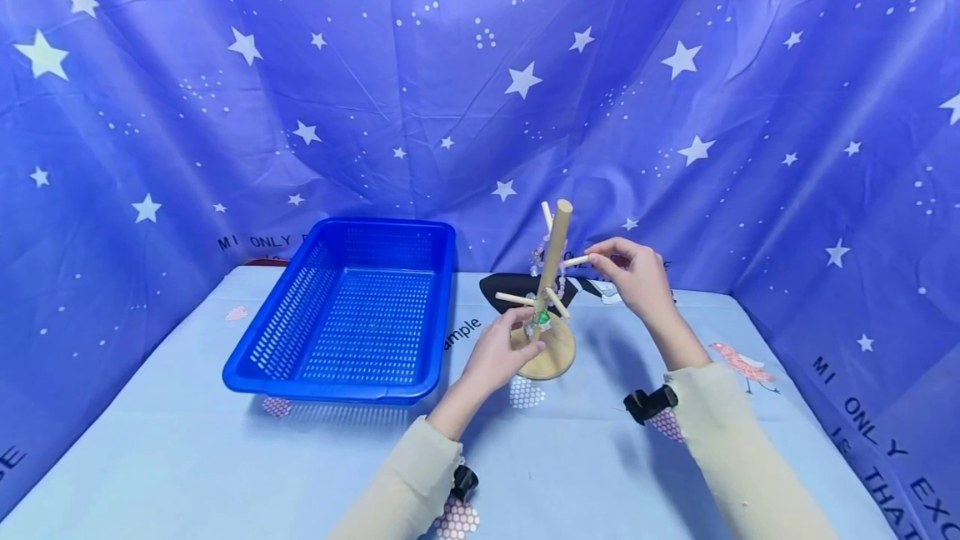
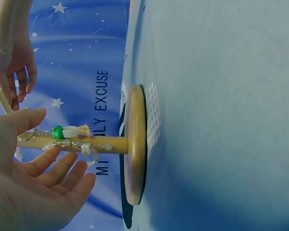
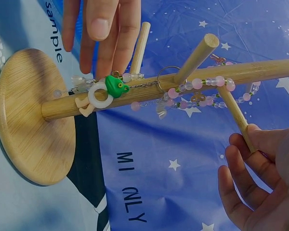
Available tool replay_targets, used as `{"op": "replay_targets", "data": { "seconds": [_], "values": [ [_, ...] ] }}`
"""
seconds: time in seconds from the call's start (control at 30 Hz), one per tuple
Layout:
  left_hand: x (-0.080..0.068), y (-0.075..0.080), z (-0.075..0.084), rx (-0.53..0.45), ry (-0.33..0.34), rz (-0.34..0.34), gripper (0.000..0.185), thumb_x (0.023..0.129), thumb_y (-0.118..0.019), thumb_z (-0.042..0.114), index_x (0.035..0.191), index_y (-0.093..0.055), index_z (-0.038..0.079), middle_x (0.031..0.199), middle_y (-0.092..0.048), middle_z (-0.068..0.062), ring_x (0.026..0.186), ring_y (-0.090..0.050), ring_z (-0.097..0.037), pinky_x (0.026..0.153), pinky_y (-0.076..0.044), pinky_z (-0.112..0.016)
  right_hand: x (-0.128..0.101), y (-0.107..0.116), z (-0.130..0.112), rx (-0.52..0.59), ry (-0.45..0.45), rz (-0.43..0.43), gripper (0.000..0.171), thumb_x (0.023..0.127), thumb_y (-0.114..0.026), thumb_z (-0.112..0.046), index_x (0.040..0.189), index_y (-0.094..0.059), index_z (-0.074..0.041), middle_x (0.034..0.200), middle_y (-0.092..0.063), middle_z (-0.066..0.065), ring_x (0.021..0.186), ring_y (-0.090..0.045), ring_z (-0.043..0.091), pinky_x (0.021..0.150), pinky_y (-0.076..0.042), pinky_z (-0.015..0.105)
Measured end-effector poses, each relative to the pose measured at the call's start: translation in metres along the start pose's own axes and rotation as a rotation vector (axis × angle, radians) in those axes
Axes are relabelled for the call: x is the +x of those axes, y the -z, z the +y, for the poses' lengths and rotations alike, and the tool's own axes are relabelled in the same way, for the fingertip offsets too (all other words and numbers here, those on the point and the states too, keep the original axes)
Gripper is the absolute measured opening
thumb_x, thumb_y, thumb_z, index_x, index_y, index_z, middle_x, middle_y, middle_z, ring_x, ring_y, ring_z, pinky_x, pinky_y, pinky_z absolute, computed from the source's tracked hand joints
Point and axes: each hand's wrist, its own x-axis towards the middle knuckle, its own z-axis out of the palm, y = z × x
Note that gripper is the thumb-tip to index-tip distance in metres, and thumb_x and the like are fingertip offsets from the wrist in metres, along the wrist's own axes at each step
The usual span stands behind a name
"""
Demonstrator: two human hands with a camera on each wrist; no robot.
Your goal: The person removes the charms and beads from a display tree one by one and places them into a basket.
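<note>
A: The fingers of the right hand pinch the tip of one side peg on the wooden stand. The left hand lies released, fingers straight, low beside the post, near the beaded bracelet draped there. Whether they actually touch the beads I cannot tell.

B: And where does the stand sit?

A: Upright on its round base, on the table covered in a light blue cloth, just right of the blue plastic basket. A green charm and white ring hang from the beads, lower on the post.

B: What might go wrong?

A: I'd judge the stand could tip: it is tall on a small base, and a sideways pull on the peg would lever it over. The strand loops round the post and pegs, so a tug could snag it or snap the string and scatter beads.

B: Anything unclear?

A: How many strands there are; pink and clear beads overlap. From the head view the beads are tiny, and the far pegs are partly behind the post. The left wrist view cuts off the upper stand.
</note>
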Motion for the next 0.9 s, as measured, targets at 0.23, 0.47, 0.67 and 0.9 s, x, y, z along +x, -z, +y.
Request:
{"op": "replay_targets", "data": {
  "seconds": [0.23,0.47,0.67,0.9],
  "values": [
    [0.0018,-0.003,-0.0035,-0.038,0.008,-0.005,0.053,0.091,-0.072,0.018,0.138,-0.052,0.007,0.138,-0.061,-0.015,0.132,-0.055,-0.033,0.111,-0.042,-0.055,-0.0006,-0.0004,-0.0007,0.008,-0.006,0.0,0.022,0.098,-0.064,-0.024,0.107,-0.074,-0.006,0.097,-0.074,0.017,0.074,-0.062,0.013,0.06,-0.048,0.017],
    [0.0028,-0.0035,-0.0043,-0.051,0.003,-0.006,0.052,0.091,-0.072,0.016,0.137,-0.052,0.007,0.137,-0.062,-0.014,0.131,-0.055,-0.032,0.112,-0.041,-0.053,-0.0008,-0.0007,-0.0006,0.01,-0.001,0.004,0.023,0.098,-0.064,-0.024,0.108,-0.074,-0.006,0.097,-0.075,0.017,0.075,-0.063,0.015,0.06,-0.048,0.017],
    [0.0032,-0.0045,-0.0055,-0.058,-0.02,-0.008,0.052,0.09,-0.072,0.014,0.136,-0.052,0.005,0.128,-0.067,-0.015,0.125,-0.059,-0.032,0.112,-0.042,-0.052,-0.0011,-0.0006,-0.0001,0.015,-0.006,-0.001,0.022,0.098,-0.064,-0.024,0.107,-0.074,-0.006,0.097,-0.075,0.017,0.074,-0.062,0.011,0.06,-0.048,0.017],
    [0.0041,-0.0062,-0.0055,-0.07,-0.004,-0.01,0.051,0.09,-0.072,0.014,0.136,-0.052,0.005,0.124,-0.068,-0.013,0.122,-0.061,-0.031,0.111,-0.042,-0.051,-0.0007,-0.0007,0.0004,0.02,-0.003,0.0,0.022,0.098,-0.064,-0.024,0.108,-0.074,-0.006,0.096,-0.074,0.017,0.071,-0.059,0.005,0.06,-0.048,0.017]
  ]
}}
